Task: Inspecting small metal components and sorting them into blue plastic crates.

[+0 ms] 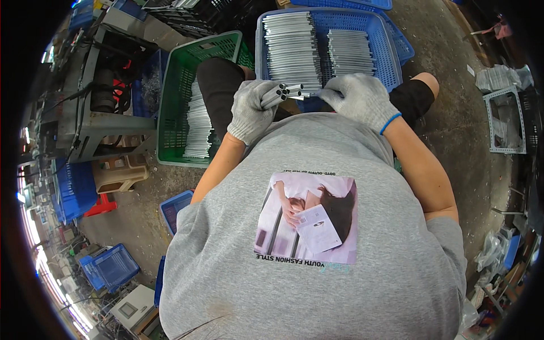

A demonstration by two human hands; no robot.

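My left hand (251, 109), in a grey knit glove, is wrapped round a small bundle of metal tubes (274, 98). Their hollow open ends point toward my right hand (358, 97). That hand, gloved alike with a blue cuff edge, has its thumb and fingertips drawn together beside the tube ends; what lies in the pinch is too small to make out. Just beyond both hands stands a blue plastic basket (391, 54). Two stacks of silvery tubes fill it, a tall left stack (290, 48) and a shorter right stack (350, 52).
A green basket (170, 113) with more tubes (198, 122) stands left of my leg. Further left are a metal workbench (85, 127), a beige stool (120, 173) and blue crates (110, 267). At the right a white perforated frame (506, 150) stands on the concrete floor (462, 136).
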